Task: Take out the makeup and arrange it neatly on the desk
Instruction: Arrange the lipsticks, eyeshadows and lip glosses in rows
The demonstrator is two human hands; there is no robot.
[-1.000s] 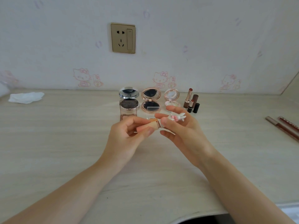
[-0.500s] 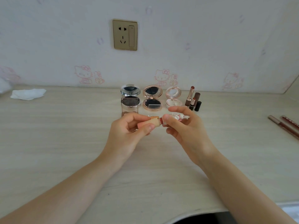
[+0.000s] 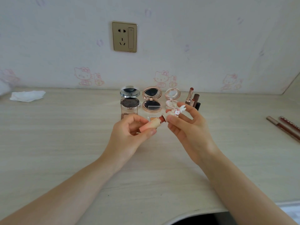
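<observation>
The lipstick tube (image 3: 150, 125) is held up off the counter (image 3: 65, 143), just in front of the row of open compacts, and it lies nearly level between the two hands. That looks deliberate: with the body steadied in one hand and the bunny-topped cap (image 3: 176, 112) in the other, the two parts can be pulled apart or pushed together along one line, so the likely step is opening or closing it before it joins the row.

The left hand (image 3: 129, 135) has its grip clenched round the peach tube, thumb underneath and fingers curled over the top, wrist turned inward. The right hand (image 3: 190, 127) grasps the cap between thumb and forefinger, palm facing left and up, the other fingers loosely spread behind it. A reddish band shows where cap and tube meet; whether they are touching or slightly apart I cannot tell.

Behind the tube stand three open compacts, the silver compact (image 3: 129, 99), the gold compact (image 3: 152, 99) and the pink compact (image 3: 172, 98), with upright lipsticks (image 3: 192, 99) to the right of the pink one. Two pencils (image 3: 284, 127) lie far right of the tube.
</observation>
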